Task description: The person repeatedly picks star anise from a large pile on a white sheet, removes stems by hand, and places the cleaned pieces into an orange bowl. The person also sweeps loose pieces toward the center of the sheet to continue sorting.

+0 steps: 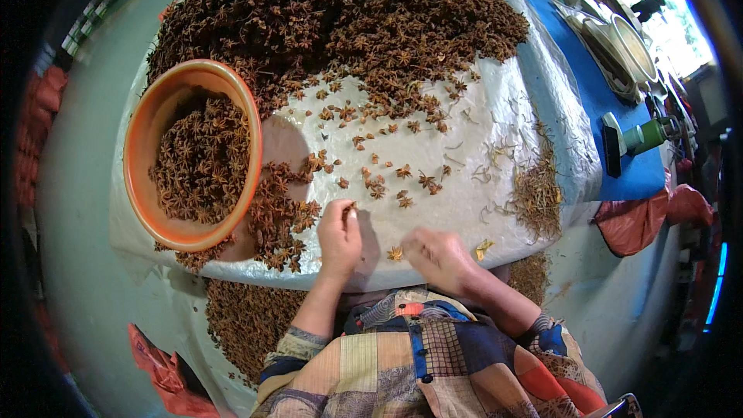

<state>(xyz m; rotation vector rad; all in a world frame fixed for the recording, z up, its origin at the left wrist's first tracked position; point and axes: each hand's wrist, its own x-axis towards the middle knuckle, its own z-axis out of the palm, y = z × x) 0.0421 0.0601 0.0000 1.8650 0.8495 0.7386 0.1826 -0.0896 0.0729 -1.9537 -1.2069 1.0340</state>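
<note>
My left hand (339, 241) is above the plastic-covered table (371, 226), its thumb and forefinger pinched on a small brown star anise piece (350, 207), mostly hidden by the fingers. To its right, my right hand (438, 255) is blurred, with its fingers curled; whether it holds anything cannot be made out. A single star anise (395, 253) lies just left of the right fingers. Loose star anise (404, 200) and broken bits are scattered beyond both hands. On the left, an orange plastic basin (132, 186) tilts over more star anise and holds a heap of it.
A large star anise pile (348, 17) covers the table's far side. Stems (537, 197) are heaped at the right. A green-bodied device (644, 136) stands on a blue surface (630, 180). Red sacks (633, 223) lie right. More brown pieces (249, 319) lie below the table edge.
</note>
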